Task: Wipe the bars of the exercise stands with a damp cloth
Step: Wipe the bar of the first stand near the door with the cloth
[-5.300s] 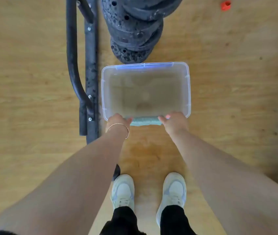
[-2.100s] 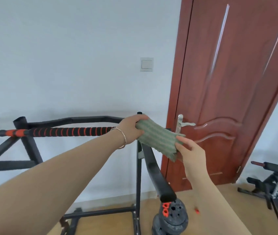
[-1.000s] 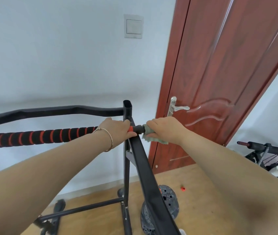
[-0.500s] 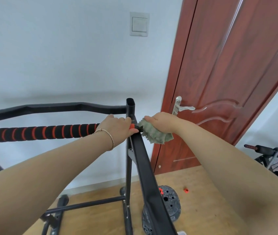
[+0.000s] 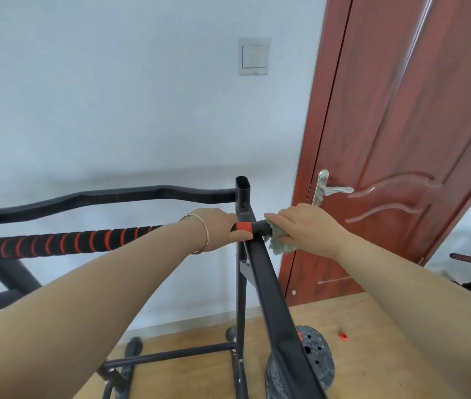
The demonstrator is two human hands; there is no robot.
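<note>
Both arms reach forward, almost straight, palms down. The left hand (image 5: 218,229) grips the bar (image 5: 84,240) near its end; the right hand (image 5: 304,226), fingers curled, clutches the cloth (image 5: 281,246).

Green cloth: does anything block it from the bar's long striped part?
Yes. The right hand holds the cloth on the bar's end; the black frame post and the left hand gripping the bar lie between it and the striped part.

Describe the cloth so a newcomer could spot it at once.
Start at the red-brown door on the right and drop to its silver handle. Below-left, the right hand grips a crumpled cloth round the black end of the bar. It is the only pale green, soft thing among black metal.
</note>
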